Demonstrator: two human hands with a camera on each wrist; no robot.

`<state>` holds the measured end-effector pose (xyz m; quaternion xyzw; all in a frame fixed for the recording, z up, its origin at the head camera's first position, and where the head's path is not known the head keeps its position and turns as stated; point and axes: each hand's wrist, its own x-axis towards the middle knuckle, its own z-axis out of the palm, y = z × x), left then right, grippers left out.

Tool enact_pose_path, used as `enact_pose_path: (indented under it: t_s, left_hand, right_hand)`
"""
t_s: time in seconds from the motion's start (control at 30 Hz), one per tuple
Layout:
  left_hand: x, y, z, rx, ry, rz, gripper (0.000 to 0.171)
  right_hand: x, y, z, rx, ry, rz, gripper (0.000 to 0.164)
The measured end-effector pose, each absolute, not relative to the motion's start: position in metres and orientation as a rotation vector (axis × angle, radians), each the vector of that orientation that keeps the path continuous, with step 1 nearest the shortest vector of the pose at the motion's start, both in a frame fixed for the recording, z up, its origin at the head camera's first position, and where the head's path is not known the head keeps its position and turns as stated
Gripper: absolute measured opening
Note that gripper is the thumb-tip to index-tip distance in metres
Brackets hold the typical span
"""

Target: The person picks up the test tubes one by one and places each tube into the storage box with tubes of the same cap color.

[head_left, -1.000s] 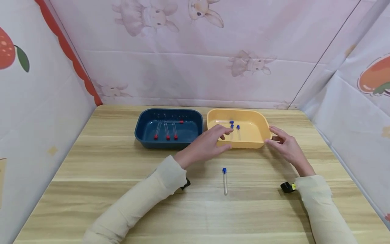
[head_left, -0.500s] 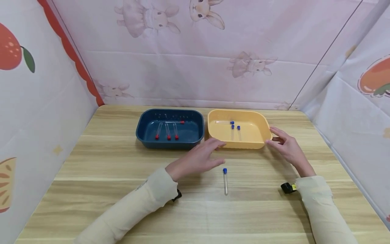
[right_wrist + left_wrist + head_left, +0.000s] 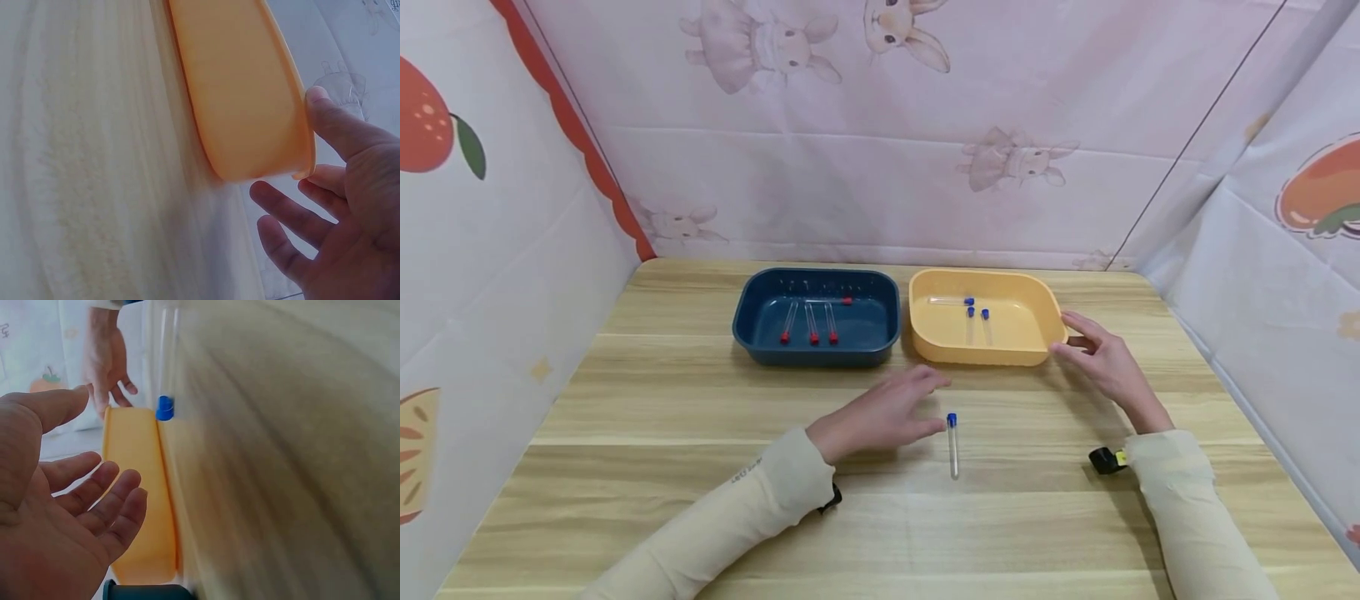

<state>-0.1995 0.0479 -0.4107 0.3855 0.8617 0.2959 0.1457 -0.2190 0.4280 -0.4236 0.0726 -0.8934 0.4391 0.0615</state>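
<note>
On the table lies a test tube (image 3: 953,450) with a blue cap, clear and apparently empty. My left hand (image 3: 883,417) hovers just left of its capped end, thumb and fingers spread with nothing between them; in the left wrist view the blue cap (image 3: 164,407) shows beyond the fingers. My right hand (image 3: 1105,358) holds the right front corner of a yellow tray (image 3: 985,355). In the right wrist view, the thumb (image 3: 317,95) sits on the rim, and two fingers meet the corner while the others stay spread. Several blue-capped tubes (image 3: 986,315) lie inside this tray.
Left of the yellow tray stands a dark blue tray (image 3: 816,358) holding several red-capped test tubes (image 3: 813,337). Both trays are near the table's (image 3: 700,450) back edge. Printed fabric walls (image 3: 880,192) enclose the back and sides.
My left hand has drawn back from over the yellow tray, moving toward me and left, down beside the loose test tube. My right hand stays at the tray corner.
</note>
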Motion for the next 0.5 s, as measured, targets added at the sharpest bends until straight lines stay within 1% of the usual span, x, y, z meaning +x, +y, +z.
enact_pose_path:
  t_s: [0.23,0.5]
  left_hand:
    - [-0.194,0.051,-0.421,1.148,2.479,0.756,0.063]
    - [-0.189,0.054,-0.424,1.120,2.466,0.624,0.075]
  right_hand:
    - [-0.218,0.427,-0.422,0.221,-2.703,1.311,0.063]
    - [-0.219,0.427,-0.423,0.233,-2.695,1.320,0.063]
